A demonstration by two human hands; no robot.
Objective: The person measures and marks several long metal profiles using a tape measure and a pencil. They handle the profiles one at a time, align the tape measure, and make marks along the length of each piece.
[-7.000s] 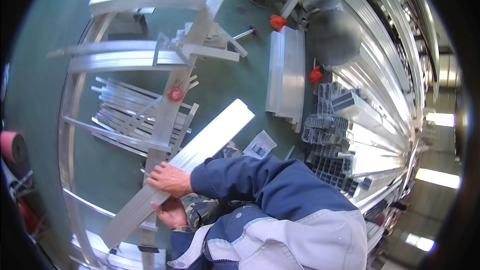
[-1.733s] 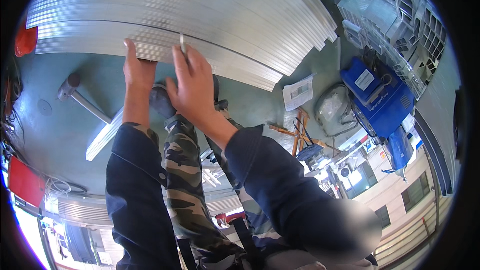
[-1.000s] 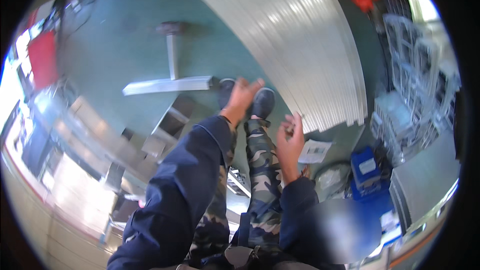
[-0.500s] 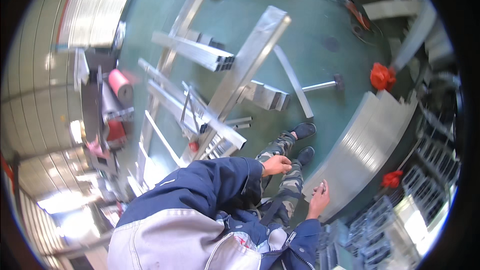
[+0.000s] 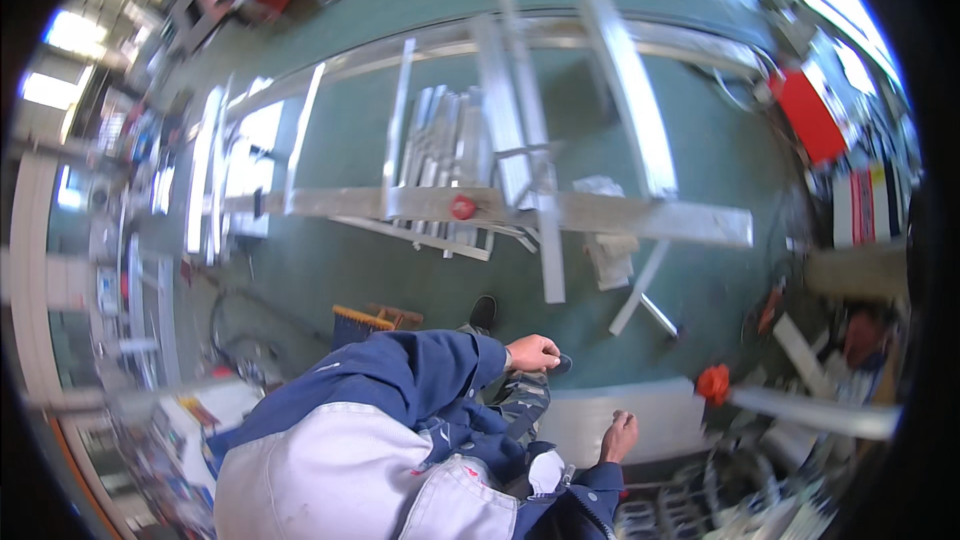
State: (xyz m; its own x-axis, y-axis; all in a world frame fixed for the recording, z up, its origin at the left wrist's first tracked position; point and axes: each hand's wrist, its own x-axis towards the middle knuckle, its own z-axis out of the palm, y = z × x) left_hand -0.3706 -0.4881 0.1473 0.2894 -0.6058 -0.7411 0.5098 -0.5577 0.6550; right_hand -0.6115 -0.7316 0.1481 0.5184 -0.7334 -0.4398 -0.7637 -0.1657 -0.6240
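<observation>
The left hand and right hand are curled — whether either grips anything, I cannot tell. The silvery metal stack lies at the left hand's four o'clock — showing behind the right.

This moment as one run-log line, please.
left hand: curled; right hand: curled, near metal profile stack; held items: unclear; red tape measure: on metal beam

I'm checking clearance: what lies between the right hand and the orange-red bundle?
In the head view, silvery metal profiles lie between the right hand and orange-red bundle.
</observation>
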